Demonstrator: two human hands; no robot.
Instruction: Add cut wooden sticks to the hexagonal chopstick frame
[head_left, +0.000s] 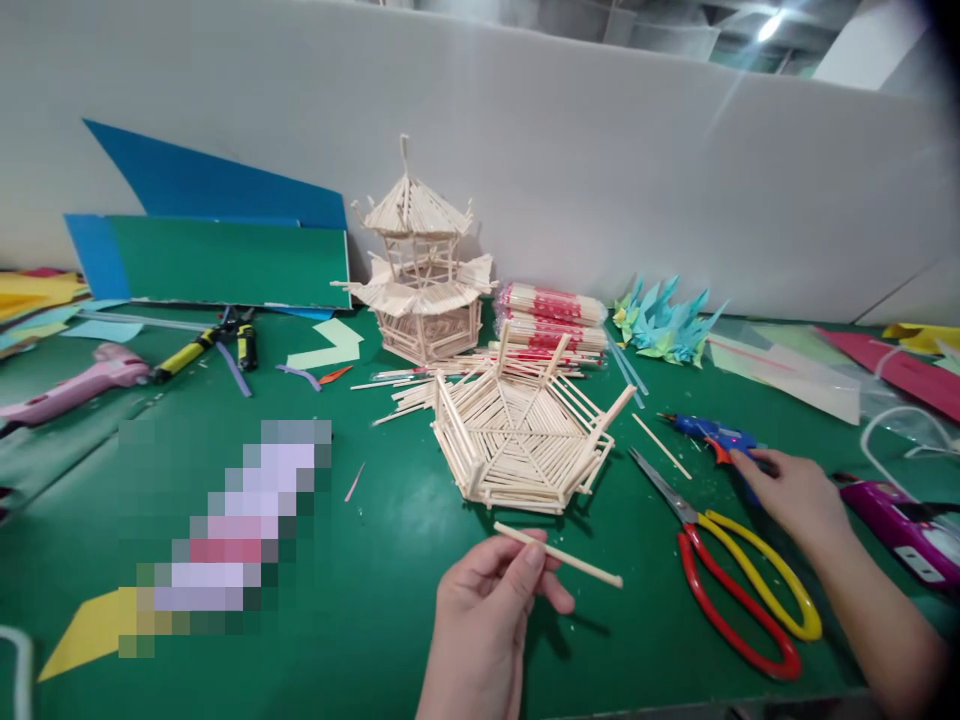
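Between thumb and fingers, my left hand (499,600) pinches a short wooden stick (577,563), which has a paler blob at its right end. On the right, my right hand (787,500) is closed around the handle of a blue hot glue gun (709,430) with an orange trigger; its tip points left. Just beyond my left hand sits a six-sided wooden stick base (517,440) with a low railing and several upright posts. Scissors (690,520) with red and yellow handles lie spread between the base and my right hand. A loose stick (660,445) rests by their blades.
A two-tiered stick pagoda (427,270) stands at the back beside wrapped stick bundles (555,315). Folded paper pieces (667,320) are right of them. A pink glue gun (82,385) and pliers (187,355) lie left. A purple power strip (900,530) sits far right.
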